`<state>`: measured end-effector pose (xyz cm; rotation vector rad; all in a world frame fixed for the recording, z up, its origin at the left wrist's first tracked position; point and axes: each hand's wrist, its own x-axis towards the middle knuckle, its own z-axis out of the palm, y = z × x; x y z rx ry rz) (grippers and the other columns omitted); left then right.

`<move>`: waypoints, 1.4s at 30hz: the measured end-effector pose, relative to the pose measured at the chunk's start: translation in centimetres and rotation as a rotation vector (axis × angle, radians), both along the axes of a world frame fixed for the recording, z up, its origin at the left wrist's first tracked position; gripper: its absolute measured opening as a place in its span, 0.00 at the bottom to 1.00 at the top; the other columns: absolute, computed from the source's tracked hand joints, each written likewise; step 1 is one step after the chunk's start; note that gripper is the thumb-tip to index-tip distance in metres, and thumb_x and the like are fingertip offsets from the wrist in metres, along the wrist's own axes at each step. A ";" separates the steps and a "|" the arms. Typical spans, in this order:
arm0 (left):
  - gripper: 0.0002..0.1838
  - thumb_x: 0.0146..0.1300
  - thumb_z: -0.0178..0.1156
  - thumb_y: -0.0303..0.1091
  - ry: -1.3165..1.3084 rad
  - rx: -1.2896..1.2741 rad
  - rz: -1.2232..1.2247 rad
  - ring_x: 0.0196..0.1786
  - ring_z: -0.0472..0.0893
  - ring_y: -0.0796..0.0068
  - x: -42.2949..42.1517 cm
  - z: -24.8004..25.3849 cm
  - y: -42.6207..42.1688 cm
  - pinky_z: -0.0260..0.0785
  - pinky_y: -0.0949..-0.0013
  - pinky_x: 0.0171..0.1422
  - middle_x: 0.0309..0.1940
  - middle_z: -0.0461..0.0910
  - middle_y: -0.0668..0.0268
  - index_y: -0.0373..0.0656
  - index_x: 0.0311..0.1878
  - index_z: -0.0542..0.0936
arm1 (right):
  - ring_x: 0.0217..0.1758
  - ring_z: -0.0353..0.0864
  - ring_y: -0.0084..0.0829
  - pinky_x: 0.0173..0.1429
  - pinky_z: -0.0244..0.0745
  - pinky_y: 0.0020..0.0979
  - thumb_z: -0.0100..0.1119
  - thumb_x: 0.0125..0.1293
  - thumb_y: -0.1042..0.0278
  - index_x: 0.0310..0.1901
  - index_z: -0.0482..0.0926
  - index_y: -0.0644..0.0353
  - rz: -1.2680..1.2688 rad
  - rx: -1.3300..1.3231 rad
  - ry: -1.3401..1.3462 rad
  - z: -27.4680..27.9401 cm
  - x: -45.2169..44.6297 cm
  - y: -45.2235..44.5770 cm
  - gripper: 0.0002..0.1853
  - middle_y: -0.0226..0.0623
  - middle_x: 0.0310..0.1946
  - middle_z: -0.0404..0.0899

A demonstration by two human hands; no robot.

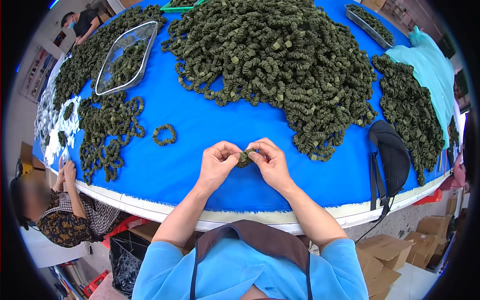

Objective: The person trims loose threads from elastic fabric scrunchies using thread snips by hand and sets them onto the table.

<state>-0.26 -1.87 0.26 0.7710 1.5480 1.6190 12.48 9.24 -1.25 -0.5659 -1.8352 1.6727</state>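
Note:
A dark green hair scrunchie [244, 159] is pinched between my two hands above the blue cloth. My left hand [218, 164] is closed, its thumb and fingertips on the scrunchie's left side. Opposite it, my right hand [270, 165] grips the other side, also closed. Something small and red, with a thin dark line, shows at the right fingers; I cannot make out what it is. A single ring-shaped scrunchie [164, 135] lies flat beyond my left hand. Past both hands rises a big heap of matching scrunchies [270, 55].
Smaller scrunchie piles lie left [102, 130] and right [410, 110] on the blue cloth [200, 120]. A wire-mesh basket [100, 82] stands at left, a metal tray [370, 26] at far right. A black bag [390, 155] rests near the right edge. Two other people are at left.

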 end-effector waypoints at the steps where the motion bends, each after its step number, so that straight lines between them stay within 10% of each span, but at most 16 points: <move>1: 0.04 0.59 0.58 0.20 -0.067 0.010 0.002 0.32 0.76 0.84 -0.1 -0.1 0.0 0.67 0.82 0.39 0.30 0.82 0.67 0.37 0.36 0.81 | 0.27 0.62 0.17 0.32 0.59 0.20 0.60 0.62 0.80 0.38 0.81 0.62 -0.002 -0.005 0.004 -0.1 0.0 0.0 0.05 0.24 0.33 0.71; 24: 0.03 0.60 0.61 0.23 -0.330 0.075 0.044 0.29 0.75 0.82 0.1 -0.2 0.4 0.69 0.79 0.37 0.32 0.82 0.64 0.37 0.36 0.82 | 0.26 0.60 0.16 0.30 0.57 0.20 0.59 0.63 0.79 0.37 0.80 0.61 -0.049 -0.057 0.041 -1.0 0.0 0.1 0.04 0.23 0.31 0.70; 29: 0.03 0.61 0.61 0.24 0.692 0.091 0.053 0.29 0.75 0.81 1.1 1.5 0.5 0.68 0.78 0.35 0.32 0.82 0.62 0.37 0.37 0.82 | 0.26 0.60 0.16 0.30 0.57 0.19 0.59 0.64 0.79 0.37 0.80 0.61 -0.047 -0.113 0.047 -1.1 -0.1 0.0 0.03 0.22 0.30 0.70; 42: 0.07 0.66 0.60 0.29 -0.110 -0.047 -0.002 0.31 0.79 0.79 0.1 0.1 0.1 0.69 0.81 0.40 0.28 0.82 0.62 0.35 0.42 0.83 | 0.27 0.62 0.14 0.31 0.59 0.17 0.59 0.65 0.76 0.39 0.80 0.61 0.013 -0.356 0.006 0.5 0.2 0.1 0.03 0.22 0.28 0.73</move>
